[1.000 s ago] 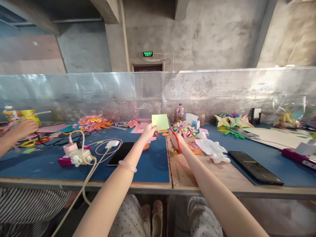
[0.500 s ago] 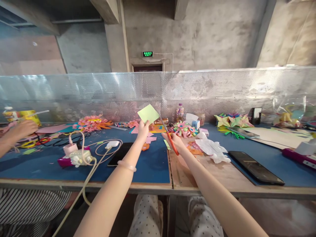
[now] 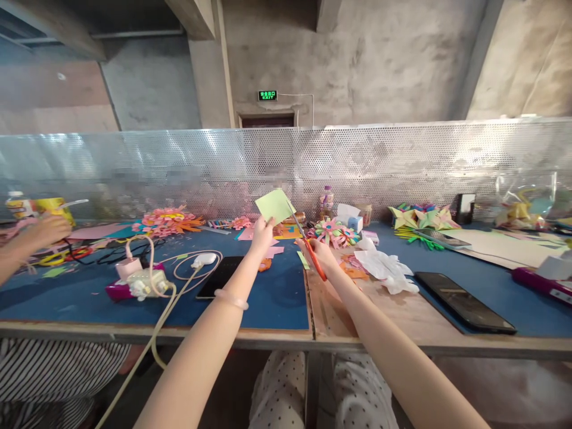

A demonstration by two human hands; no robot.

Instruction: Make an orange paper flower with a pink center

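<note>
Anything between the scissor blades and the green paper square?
Nothing visible. The left hand holds the green paper up above the table; the scissors in the right hand point at its right edge, with only open air in the gap.

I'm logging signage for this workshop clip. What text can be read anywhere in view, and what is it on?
"EXIT": green sign on the concrete wall above the doorway; the characters above the word are too small to read.
Bottle label by the mesh screen: too blurred to read.
Yellow packet in a co-worker's hand: print unreadable.
</note>
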